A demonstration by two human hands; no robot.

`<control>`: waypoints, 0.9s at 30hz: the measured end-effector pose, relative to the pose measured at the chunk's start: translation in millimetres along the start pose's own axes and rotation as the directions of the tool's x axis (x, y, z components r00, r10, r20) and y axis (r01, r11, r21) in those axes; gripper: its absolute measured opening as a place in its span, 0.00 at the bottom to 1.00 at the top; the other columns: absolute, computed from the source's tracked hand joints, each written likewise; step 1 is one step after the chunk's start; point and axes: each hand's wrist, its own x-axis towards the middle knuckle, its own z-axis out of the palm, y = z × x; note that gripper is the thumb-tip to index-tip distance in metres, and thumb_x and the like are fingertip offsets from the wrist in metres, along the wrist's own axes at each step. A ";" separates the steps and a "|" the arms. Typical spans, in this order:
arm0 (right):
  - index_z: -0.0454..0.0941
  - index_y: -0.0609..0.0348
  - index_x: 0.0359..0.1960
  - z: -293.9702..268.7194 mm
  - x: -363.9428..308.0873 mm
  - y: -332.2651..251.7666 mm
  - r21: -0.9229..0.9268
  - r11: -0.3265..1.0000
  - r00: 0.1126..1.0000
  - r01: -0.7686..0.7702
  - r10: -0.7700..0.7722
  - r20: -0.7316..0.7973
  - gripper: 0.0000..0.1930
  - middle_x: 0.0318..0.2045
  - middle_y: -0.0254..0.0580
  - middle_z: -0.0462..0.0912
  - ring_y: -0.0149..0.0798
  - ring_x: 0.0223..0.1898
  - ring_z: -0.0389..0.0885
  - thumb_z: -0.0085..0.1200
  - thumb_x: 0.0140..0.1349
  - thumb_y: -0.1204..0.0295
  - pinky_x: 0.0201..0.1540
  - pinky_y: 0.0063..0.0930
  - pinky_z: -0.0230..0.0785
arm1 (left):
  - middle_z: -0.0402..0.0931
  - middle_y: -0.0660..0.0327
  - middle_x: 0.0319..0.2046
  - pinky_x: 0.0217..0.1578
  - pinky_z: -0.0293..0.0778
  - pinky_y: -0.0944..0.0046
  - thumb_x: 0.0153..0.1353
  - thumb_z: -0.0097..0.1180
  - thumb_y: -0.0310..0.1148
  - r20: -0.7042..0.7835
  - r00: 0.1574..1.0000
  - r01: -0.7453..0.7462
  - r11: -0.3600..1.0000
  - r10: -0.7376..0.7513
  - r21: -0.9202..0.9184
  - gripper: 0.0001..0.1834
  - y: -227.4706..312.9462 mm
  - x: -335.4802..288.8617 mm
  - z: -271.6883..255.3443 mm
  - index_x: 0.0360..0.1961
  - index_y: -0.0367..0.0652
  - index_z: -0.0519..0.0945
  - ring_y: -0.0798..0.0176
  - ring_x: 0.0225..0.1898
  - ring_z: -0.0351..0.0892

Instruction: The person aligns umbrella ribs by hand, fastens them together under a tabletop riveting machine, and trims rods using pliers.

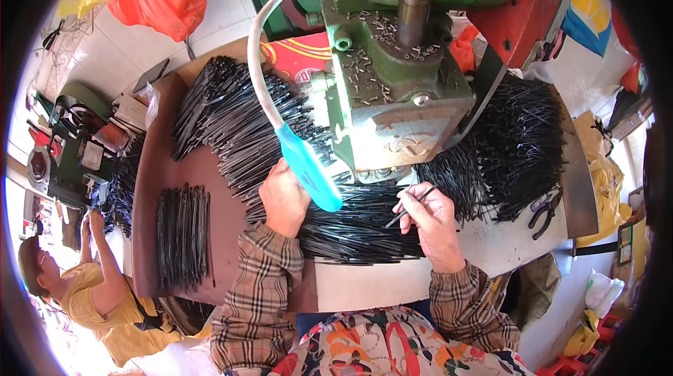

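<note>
My right hand (pixel 433 225) pinches a thin black rod (pixel 412 206) between thumb and fingertips, slanting up in front of the green press (pixel 399 127). Under both hands lies a loose pile of similar black rods (pixel 357 232) at the table's near middle. My left hand (pixel 284 197) is left of the press's lower end, beside a larger heap of black rods (pixel 245 134). A blue lamp head (pixel 308 169) on a bent pale neck covers its fingertips, so whether it grips anything is hidden.
A separate bundle of rods (pixel 184 236) lies at the left. Dark rods (pixel 519 145) are heaped at the right, near black-handled pliers (pixel 545 216). Small metal bits (pixel 368 81) litter the press top. A person in yellow (pixel 105 299) works at another machine at far left.
</note>
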 end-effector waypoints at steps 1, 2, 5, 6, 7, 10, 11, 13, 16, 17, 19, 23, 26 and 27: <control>0.75 0.65 0.38 -0.2 0.2 -0.1 -0.006 1.000 1.000 -0.005 0.005 0.000 0.07 0.29 0.40 0.79 0.24 0.23 0.75 0.53 0.67 0.73 0.26 0.17 0.70 | 0.71 0.59 0.25 0.26 0.69 0.54 0.49 0.63 0.31 -0.003 1.000 -0.001 1.000 0.001 0.001 0.04 0.2 0.9 0.0 0.27 0.47 0.79 0.52 0.27 0.75; 0.75 0.65 0.38 0.1 0.1 -0.4 -0.006 1.000 1.000 -0.003 0.003 0.002 0.07 0.29 0.40 0.79 0.24 0.23 0.75 0.53 0.67 0.73 0.26 0.17 0.70 | 0.71 0.59 0.25 0.27 0.69 0.54 0.49 0.63 0.30 0.020 1.000 0.015 1.000 -0.015 0.009 0.05 0.6 1.7 0.0 0.26 0.47 0.78 0.53 0.27 0.75; 0.75 0.65 0.38 -0.1 0.2 -0.6 -0.006 1.000 1.000 -0.004 0.004 -0.001 0.07 0.29 0.40 0.79 0.24 0.23 0.75 0.53 0.67 0.73 0.26 0.17 0.70 | 0.71 0.60 0.25 0.27 0.69 0.55 0.48 0.62 0.29 0.036 0.999 -0.026 1.000 0.025 0.016 0.06 0.8 5.8 -1.7 0.25 0.45 0.76 0.54 0.27 0.75; 0.75 0.65 0.38 -0.3 0.4 -0.4 -0.008 1.000 1.000 -0.008 0.008 -0.003 0.07 0.29 0.40 0.79 0.24 0.23 0.75 0.53 0.67 0.73 0.26 0.16 0.70 | 0.71 0.60 0.25 0.27 0.69 0.56 0.47 0.62 0.28 0.029 0.996 -0.081 0.997 0.080 0.016 0.07 0.8 7.1 -2.1 0.25 0.45 0.75 0.54 0.27 0.75; 0.75 0.65 0.38 -0.1 0.5 -0.3 -0.009 1.000 1.000 -0.012 0.011 -0.004 0.07 0.29 0.39 0.79 0.24 0.23 0.75 0.53 0.67 0.73 0.26 0.16 0.70 | 0.71 0.60 0.25 0.27 0.69 0.56 0.47 0.62 0.28 0.028 0.996 -0.080 0.997 0.080 0.018 0.07 -0.3 7.1 -1.8 0.25 0.45 0.75 0.54 0.27 0.75; 0.75 0.65 0.38 0.4 0.2 -1.4 -0.013 1.000 1.000 -0.024 0.024 -0.002 0.06 0.30 0.39 0.79 0.23 0.23 0.75 0.53 0.67 0.73 0.26 0.16 0.70 | 0.71 0.60 0.25 0.28 0.70 0.57 0.46 0.62 0.27 0.020 0.995 -0.095 0.995 0.095 0.017 0.07 -3.0 7.2 -0.6 0.24 0.45 0.75 0.55 0.27 0.74; 0.75 0.65 0.38 0.3 0.2 -1.5 -0.012 1.000 1.000 -0.024 0.024 -0.001 0.06 0.30 0.39 0.79 0.23 0.23 0.75 0.53 0.67 0.73 0.26 0.16 0.70 | 0.70 0.60 0.25 0.28 0.70 0.57 0.46 0.62 0.27 0.045 0.996 -0.083 0.996 0.082 0.014 0.07 -3.0 7.6 -0.9 0.24 0.45 0.75 0.55 0.27 0.74; 0.75 0.65 0.38 0.1 0.3 -1.8 -0.010 1.000 1.000 -0.024 0.024 -0.001 0.07 0.29 0.39 0.79 0.23 0.23 0.75 0.53 0.67 0.73 0.26 0.16 0.70 | 0.70 0.60 0.24 0.28 0.70 0.58 0.46 0.62 0.27 0.069 0.995 -0.071 0.997 0.070 0.013 0.07 -1.1 8.6 -2.5 0.25 0.45 0.75 0.55 0.27 0.74; 0.75 0.65 0.39 -1.1 0.7 -0.8 -0.004 1.000 1.000 -0.020 0.020 0.003 0.07 0.29 0.39 0.80 0.23 0.23 0.75 0.53 0.67 0.73 0.26 0.15 0.69 | 0.70 0.61 0.25 0.28 0.69 0.59 0.47 0.61 0.27 0.094 0.995 -0.037 0.999 0.036 0.000 0.06 1.5 9.3 -4.7 0.24 0.45 0.75 0.56 0.27 0.74; 0.75 0.65 0.39 -1.6 0.8 -0.2 -0.003 1.000 1.000 -0.021 0.021 0.003 0.07 0.29 0.39 0.80 0.23 0.23 0.75 0.53 0.67 0.73 0.26 0.15 0.69 | 0.71 0.61 0.25 0.28 0.69 0.59 0.48 0.61 0.27 0.089 0.994 -0.069 0.997 0.066 0.031 0.06 -1.0 8.7 -4.7 0.24 0.45 0.75 0.56 0.28 0.74; 0.76 0.64 0.39 -1.5 1.1 0.4 -0.013 1.000 1.000 -0.014 0.014 0.001 0.06 0.29 0.39 0.80 0.22 0.23 0.75 0.53 0.67 0.73 0.26 0.15 0.69 | 0.71 0.61 0.25 0.28 0.69 0.59 0.48 0.61 0.28 0.084 0.992 -0.100 0.993 0.095 0.064 0.05 -7.0 7.1 -3.3 0.25 0.45 0.75 0.56 0.28 0.74; 0.76 0.64 0.38 -0.7 -0.8 -1.2 -0.010 1.000 1.000 -0.017 0.017 0.000 0.06 0.29 0.39 0.80 0.22 0.23 0.75 0.53 0.67 0.73 0.26 0.14 0.69 | 0.71 0.62 0.25 0.28 0.68 0.59 0.49 0.61 0.32 0.071 0.990 -0.123 0.990 0.118 0.065 0.05 -13.7 4.6 -0.4 0.26 0.47 0.77 0.57 0.28 0.74; 0.76 0.64 0.38 -2.2 -1.2 0.9 -0.020 1.000 1.000 -0.015 0.015 -0.003 0.06 0.29 0.39 0.80 0.22 0.23 0.74 0.53 0.67 0.73 0.26 0.14 0.69 | 0.71 0.62 0.25 0.29 0.69 0.59 0.50 0.61 0.32 0.065 0.989 -0.135 0.989 0.132 0.059 0.05 -11.9 4.5 -1.5 0.25 0.47 0.77 0.58 0.28 0.74; 0.76 0.64 0.38 -2.7 -1.6 1.4 -0.017 1.000 1.000 -0.011 0.011 -0.004 0.06 0.29 0.39 0.80 0.22 0.23 0.74 0.53 0.67 0.73 0.26 0.14 0.69 | 0.71 0.62 0.24 0.30 0.69 0.59 0.50 0.61 0.32 0.070 0.988 -0.140 0.988 0.136 0.063 0.05 -11.1 4.0 -1.7 0.25 0.47 0.77 0.58 0.29 0.74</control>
